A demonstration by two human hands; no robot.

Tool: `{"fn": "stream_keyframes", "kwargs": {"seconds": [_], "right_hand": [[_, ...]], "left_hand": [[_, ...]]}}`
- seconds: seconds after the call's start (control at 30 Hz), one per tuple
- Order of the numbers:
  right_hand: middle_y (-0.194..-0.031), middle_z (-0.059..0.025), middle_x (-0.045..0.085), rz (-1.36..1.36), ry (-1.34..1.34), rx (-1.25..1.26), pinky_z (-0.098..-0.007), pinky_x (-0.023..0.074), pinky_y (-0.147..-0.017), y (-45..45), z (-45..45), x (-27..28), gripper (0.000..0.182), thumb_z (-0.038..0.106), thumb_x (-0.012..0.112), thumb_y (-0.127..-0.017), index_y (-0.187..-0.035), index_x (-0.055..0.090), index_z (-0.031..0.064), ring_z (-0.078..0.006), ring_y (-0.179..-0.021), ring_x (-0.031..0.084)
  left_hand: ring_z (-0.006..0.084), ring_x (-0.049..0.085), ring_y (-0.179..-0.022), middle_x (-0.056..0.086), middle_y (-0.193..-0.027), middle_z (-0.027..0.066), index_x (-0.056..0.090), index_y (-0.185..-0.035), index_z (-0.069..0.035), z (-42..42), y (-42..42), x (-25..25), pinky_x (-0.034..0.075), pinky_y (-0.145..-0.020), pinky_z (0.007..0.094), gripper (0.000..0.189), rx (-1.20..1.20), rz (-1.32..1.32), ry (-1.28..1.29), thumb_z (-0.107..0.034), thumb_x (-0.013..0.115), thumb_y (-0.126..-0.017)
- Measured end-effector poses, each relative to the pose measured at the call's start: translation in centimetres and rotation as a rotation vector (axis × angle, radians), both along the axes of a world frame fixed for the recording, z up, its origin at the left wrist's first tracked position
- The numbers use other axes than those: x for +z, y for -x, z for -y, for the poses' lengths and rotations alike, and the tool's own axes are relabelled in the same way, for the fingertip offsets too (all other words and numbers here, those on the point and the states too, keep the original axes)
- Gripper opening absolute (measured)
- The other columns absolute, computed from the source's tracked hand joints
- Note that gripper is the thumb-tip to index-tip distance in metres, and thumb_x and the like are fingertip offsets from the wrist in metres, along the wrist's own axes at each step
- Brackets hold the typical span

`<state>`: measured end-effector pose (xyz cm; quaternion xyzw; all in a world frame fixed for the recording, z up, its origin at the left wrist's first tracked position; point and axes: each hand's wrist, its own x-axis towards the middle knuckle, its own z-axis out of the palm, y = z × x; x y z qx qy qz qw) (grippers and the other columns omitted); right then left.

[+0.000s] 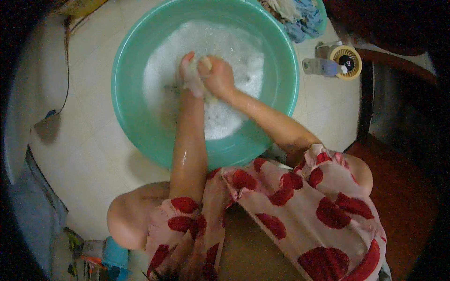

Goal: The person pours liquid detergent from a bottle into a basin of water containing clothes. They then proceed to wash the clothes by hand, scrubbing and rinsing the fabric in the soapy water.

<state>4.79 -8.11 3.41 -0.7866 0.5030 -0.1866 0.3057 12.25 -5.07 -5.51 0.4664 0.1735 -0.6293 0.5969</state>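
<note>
A large round green plastic basin [137, 140] holds whitish, sudsy water [218, 42]. Over its middle my left hand [190, 75] and my right hand [218, 75] are pressed close together. Between them is a pale, wet cloth [197, 75], bunched up and partly hidden by the fingers. The right fist is closed around part of it, and the left hand grips the other part, with wet cloth or suds over the palm. Both forearms reach over the near rim of the basin.
A small green tub [321, 21] with blue and pale cloths [304, 21] stands at the upper right. Near it on the tiled floor [95, 140] are a clear bottle [320, 66] and a round yellow-rimmed object [357, 63]. Blue items [116, 254] lie at the lower left.
</note>
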Motion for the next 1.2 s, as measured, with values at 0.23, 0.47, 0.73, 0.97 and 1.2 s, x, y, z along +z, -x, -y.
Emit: {"fn": "stream_keyframes", "kwargs": {"seconds": [0.23,0.47,0.73,0.97,1.2], "right_hand": [[-0.091,-0.0194,0.059,-0.148,-0.077,-0.178,-0.0409,0.0442,-0.072,1.3,3.7,-3.6,0.036,0.039,0.051,-0.079,-0.094,0.057,0.0056,-0.0345,-0.083,0.056],[-0.098,-0.0163,0.052,0.121,0.073,0.281,-0.0372,0.0415,-0.079,3.9,5.4,-0.5,0.033,0.03,0.064,-0.073,-0.09,0.056,0.0031,-0.0315,-0.09,0.051],[-0.107,-0.0172,0.049,-0.138,0.021,0.191,-0.0414,0.0425,-0.081,1.8,3.8,-4.2,0.049,0.031,0.067,-0.066,-0.106,0.052,0.0076,-0.0348,-0.101,0.047],[-0.098,-0.0124,0.055,-0.045,-0.012,0.089,-0.0399,0.0449,-0.073,1.6,3.1,-2.2,0.039,0.033,0.061,-0.073,-0.102,0.054,0.0089,-0.0315,-0.086,0.055],[-0.091,-0.0112,0.057,-0.018,0.069,0.185,-0.0408,0.046,-0.07,-0.7,2.2,-2.6,0.035,0.037,0.059,-0.074,-0.093,0.058,0.008,-0.0318,-0.083,0.056]], "left_hand": [[0.0247,0.054,-0.092,0.053,-0.105,0.0096,0.047,-0.112,-0.006,0.0,-0.5,-0.4,0.045,-0.08,0.0374,0.04,0.203,0.085,-0.078,-0.021,0.056,-0.076],[0.0241,0.051,-0.099,0.051,-0.107,0.0113,0.036,-0.118,-0.002,0.1,-0.3,4.0,0.046,-0.081,0.0358,0.054,0.327,0.374,0.544,-0.006,0.06,-0.07],[0.024,0.051,-0.1,0.052,-0.108,0.0117,0.042,-0.117,-0.005,-0.6,-0.4,-1.1,0.046,-0.082,0.04,0.045,0.061,-0.28,0.249,-0.027,0.053,-0.079],[0.0242,0.055,-0.094,0.055,-0.106,0.0118,0.049,-0.112,-0.005,-0.2,-0.9,-3.2,0.045,-0.083,0.0363,0.041,0.137,-0.12,0.354,-0.035,0.045,-0.085],[0.0258,0.053,-0.098,0.054,-0.107,0.0101,0.048,-0.113,-0.007,-1.4,-1.5,-1.3,0.045,-0.082,0.0407,0.043,0.146,-0.271,0.219,-0.038,0.048,-0.083]]}}
